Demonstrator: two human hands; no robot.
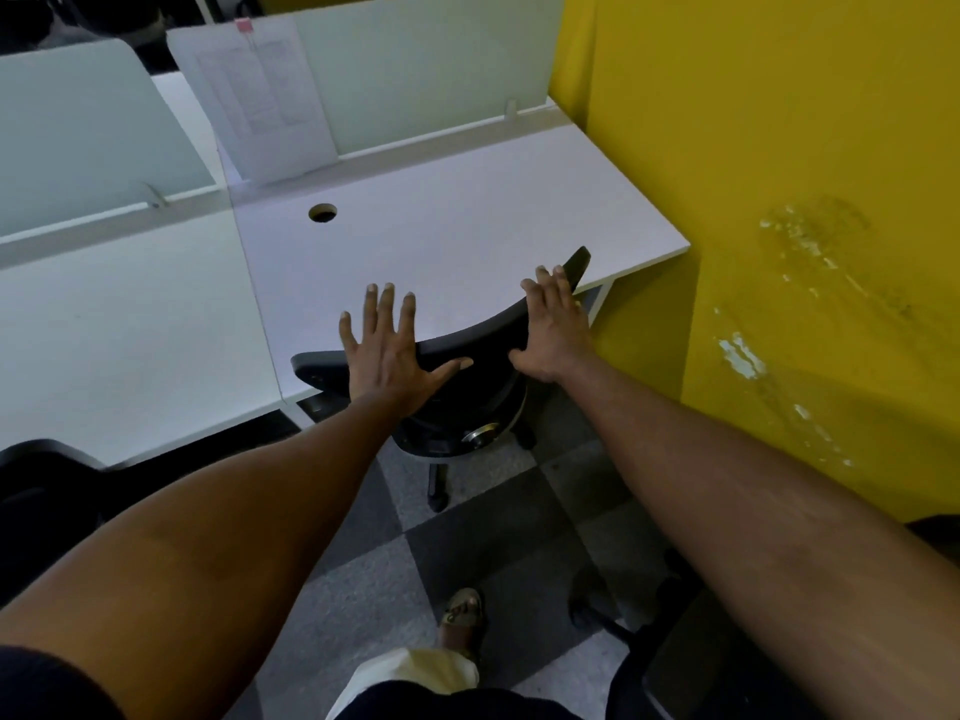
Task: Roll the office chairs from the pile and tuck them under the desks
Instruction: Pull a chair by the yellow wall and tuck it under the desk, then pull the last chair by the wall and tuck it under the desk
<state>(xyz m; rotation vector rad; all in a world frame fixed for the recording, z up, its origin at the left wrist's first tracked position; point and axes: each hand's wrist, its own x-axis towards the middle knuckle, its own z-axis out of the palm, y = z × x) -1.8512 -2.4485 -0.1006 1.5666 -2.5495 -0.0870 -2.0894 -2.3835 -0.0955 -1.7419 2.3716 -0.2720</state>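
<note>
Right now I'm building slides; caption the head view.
Left hand and right hand rest on black curved-back office chair at white desk beside yellow wall.

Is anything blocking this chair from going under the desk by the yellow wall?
Nothing visible: left hand and right hand rest on the chair backrest, chair partly under the desk. The space beneath is hidden.

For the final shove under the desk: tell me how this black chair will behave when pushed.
The chair will probably roll readily: a caster shows below, though carpet may drag. It may swivel off line about its central hub, so the left hand and right hand spread along the backrest help. Pushed this high, it could tip slightly if a wheel catches.
</note>
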